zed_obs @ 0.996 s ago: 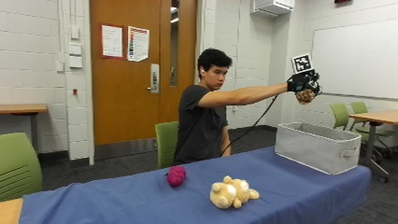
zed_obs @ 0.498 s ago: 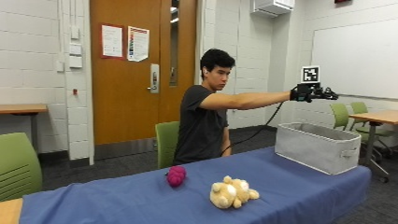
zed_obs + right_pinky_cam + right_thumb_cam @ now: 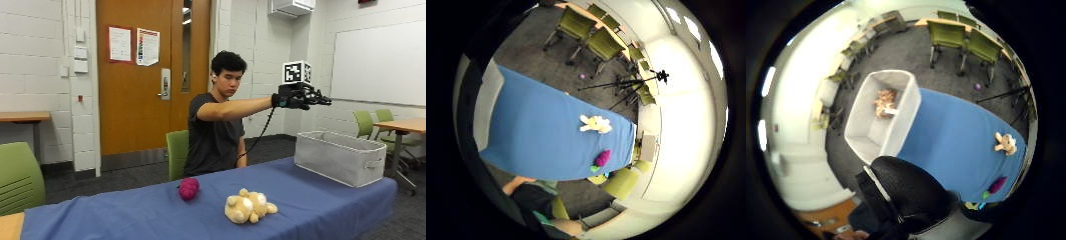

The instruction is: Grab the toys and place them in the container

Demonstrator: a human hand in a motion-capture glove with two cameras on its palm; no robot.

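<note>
My gloved right hand (image 3: 303, 97) is stretched out high above the blue table (image 3: 319, 200), its fingers spread and holding nothing. It hovers a little to the near-left of the grey fabric container (image 3: 339, 159) at the table's right end. A tan toy (image 3: 885, 102) lies inside the container (image 3: 906, 112). Two toys remain on the cloth: a cream plush (image 3: 249, 206) near the front middle and a magenta toy (image 3: 189, 188) behind it to the left. Both also show in the little finger side view, the cream plush (image 3: 596, 124) and the magenta toy (image 3: 602, 157).
Green chairs (image 3: 20, 175) stand at the left and behind the table (image 3: 176, 150). More chairs (image 3: 365, 122) and a wooden table (image 3: 403, 125) are at the right. A tripod (image 3: 636, 85) stands on the floor past the table.
One second ago the hand held a tan toy above the container. It has let go, the toy now lies inside, and the hand has drawn back a little toward the person.
</note>
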